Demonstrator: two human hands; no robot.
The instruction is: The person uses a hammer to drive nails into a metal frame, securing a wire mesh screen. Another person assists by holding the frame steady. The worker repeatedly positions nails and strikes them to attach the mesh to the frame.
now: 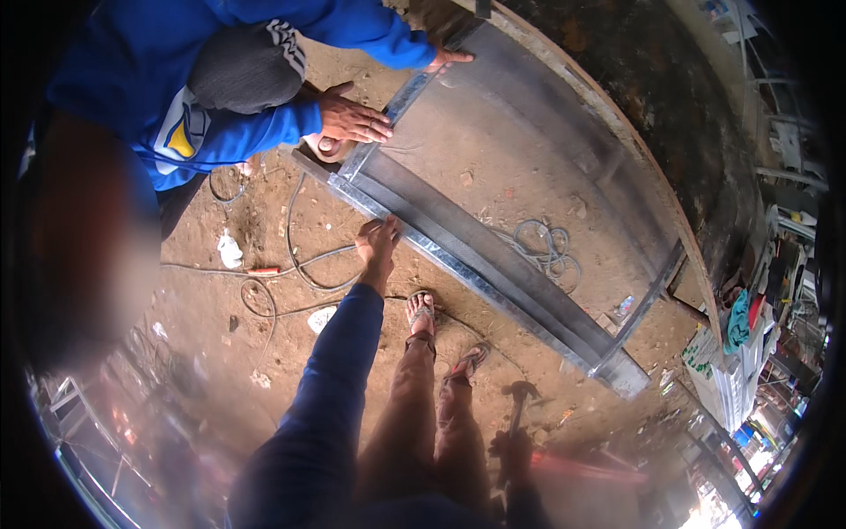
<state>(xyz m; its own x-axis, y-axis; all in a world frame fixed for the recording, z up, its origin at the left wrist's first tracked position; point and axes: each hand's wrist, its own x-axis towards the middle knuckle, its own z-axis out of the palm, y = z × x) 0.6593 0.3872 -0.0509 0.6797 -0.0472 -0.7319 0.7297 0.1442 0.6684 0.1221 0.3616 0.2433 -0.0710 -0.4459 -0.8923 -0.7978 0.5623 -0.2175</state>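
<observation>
My left hand (377, 247) reaches forward with its fingers closed on the near edge of a long grey metal bar (458, 271), part of a rectangular metal frame. Low in the view, my right hand (512, 450) is wrapped round the handle of a claw hammer (521, 390), whose head points up and away from the frame. A co-worker in a blue sweatshirt (256, 132) crouches at the far left. One of that person's hands (352, 119) lies on the frame's left side bar (359, 160); the other hand (448, 59) is farther along the same side.
Coiled cable (546, 249) lies inside the frame. More cable (295, 256) loops over the dirt floor (211, 309) near my feet. A curved wooden edge (634, 137) borders the frame's far side. Stacked white sheets and cloth (740, 361) stand at the right.
</observation>
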